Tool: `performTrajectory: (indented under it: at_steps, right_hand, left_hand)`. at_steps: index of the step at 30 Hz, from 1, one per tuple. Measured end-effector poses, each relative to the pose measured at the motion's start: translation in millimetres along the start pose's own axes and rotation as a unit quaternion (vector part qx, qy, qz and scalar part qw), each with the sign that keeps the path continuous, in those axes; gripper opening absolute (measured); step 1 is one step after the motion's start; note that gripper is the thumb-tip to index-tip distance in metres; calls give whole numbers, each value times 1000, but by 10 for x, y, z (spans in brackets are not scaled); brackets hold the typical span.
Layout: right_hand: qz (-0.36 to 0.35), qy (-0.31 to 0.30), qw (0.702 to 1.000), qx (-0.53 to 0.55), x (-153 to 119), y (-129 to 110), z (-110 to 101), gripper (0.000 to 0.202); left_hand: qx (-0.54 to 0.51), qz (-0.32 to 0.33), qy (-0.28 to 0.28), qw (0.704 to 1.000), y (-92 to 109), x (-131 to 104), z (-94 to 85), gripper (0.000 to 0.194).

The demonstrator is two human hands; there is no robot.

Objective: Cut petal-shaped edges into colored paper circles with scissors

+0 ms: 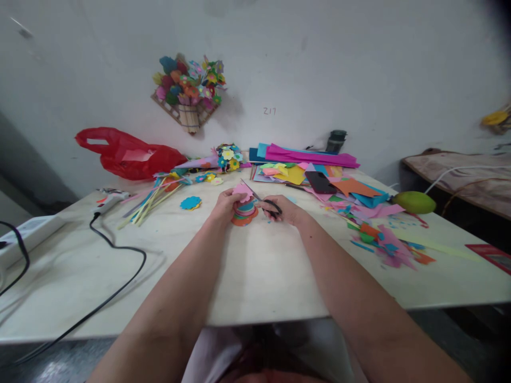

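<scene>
- Scissors (273, 204) with dark handles, in the right hand (284, 208), blades pointing away and to the left, beside the pink paper (242, 192); whether they touch it is too small to tell
- Right hand with its fingers curled around the scissor handles
- Left hand (227, 202) pinching the scallop-edged pink paper between thumb and fingers, above the middle of the table (263, 282)
- Stack of coloured paper rounds (242, 218), with orange at its near edge, just below the pink paper and between the hands
- Blue paper flower (190, 202) lying flat to the left of the left hand, a little yellow showing under it
- Thin paper strips (148, 205) farther left, and a glue gun (109, 202) with a black cord near the left side of the table
- White power strip (30, 236) at the left edge
- Red plastic bag (131, 154) at the back left, by the wall
- Small bunch of paper flowers (229, 157) at the back, beside folded paper sheets (307, 156)
- Dark phone (320, 182) resting on coloured paper at the right
- Paper scraps (393, 247) spread nearer on the right side, in pink, orange, blue and green
- Green fruit (415, 202) at the table's right edge
</scene>
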State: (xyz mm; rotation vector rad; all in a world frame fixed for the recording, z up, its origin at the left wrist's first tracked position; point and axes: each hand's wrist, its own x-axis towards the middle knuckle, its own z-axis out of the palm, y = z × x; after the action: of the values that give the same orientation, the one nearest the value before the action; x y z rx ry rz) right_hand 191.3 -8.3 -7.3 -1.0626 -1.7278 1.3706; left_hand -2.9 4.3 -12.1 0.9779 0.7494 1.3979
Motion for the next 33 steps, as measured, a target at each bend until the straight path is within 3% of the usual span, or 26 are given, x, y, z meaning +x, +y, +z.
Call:
performTrajectory:
  at_steps: [25,33]
  right_hand:
    - [21,-3,1000,4,-63,-90,29,26]
    - [5,-9,1000,1,-32,-32,15,32]
  left_hand:
    - [-18,4,20,1000,29,-2,26,16]
    - [-6,4,24,1000,26,-7,19,20]
